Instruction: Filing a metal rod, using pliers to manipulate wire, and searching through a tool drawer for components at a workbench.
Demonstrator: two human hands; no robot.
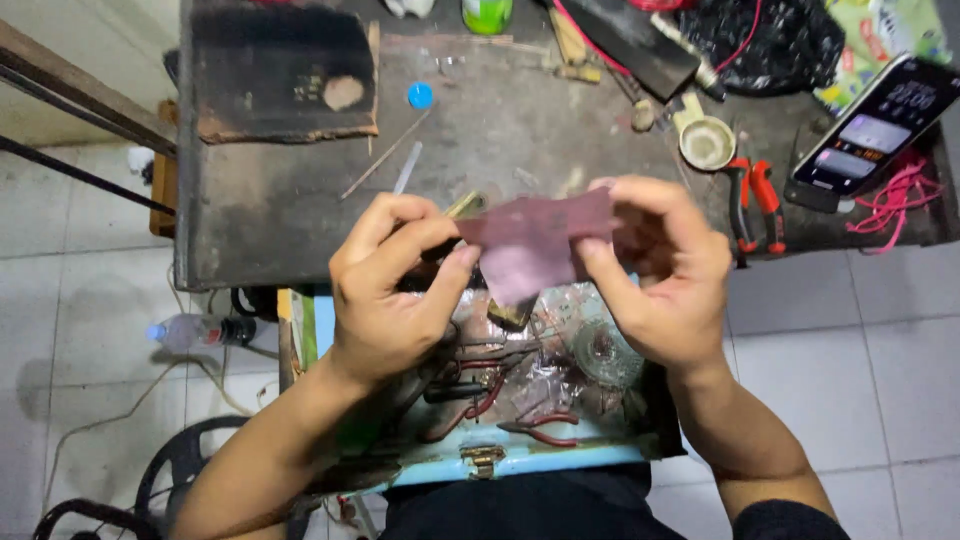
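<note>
We pinch a reddish-brown sheet of abrasive paper between both hands: the left hand clamps its left end with thumb and fingers, also gripping a small brass-coloured metal piece, and the right hand grips the sheet's right end. The sheet hangs just above the near edge of the dark, scorched bench. Below our hands lies an open pale-blue tool drawer with red-handled pliers. Toward the bench's right edge lie orange-handled cutters and a dark smartphone; a blue cap sits near the far edge.
</note>
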